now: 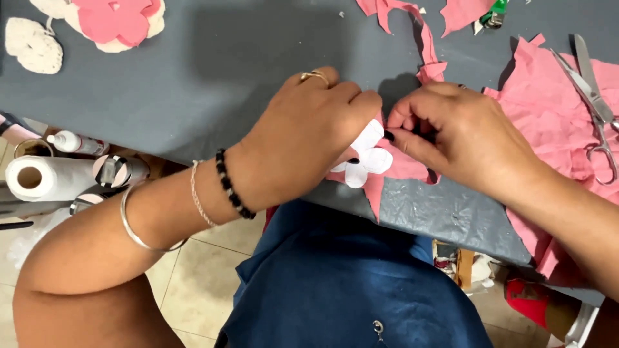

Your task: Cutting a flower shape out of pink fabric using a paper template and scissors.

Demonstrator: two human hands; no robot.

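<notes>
Evidently to keep it from shifting, the left hand [303, 138] pressed a white flower-shaped paper template [364, 154] flat onto pink fabric [403, 166] at the grey bench [213, 71] edge, while the right hand [458, 138] pinched that fabric beside it.

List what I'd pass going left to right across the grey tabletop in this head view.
Cream crocheted piece → pink flower cutout → left hand → white petal template → right hand → scissors.
</notes>
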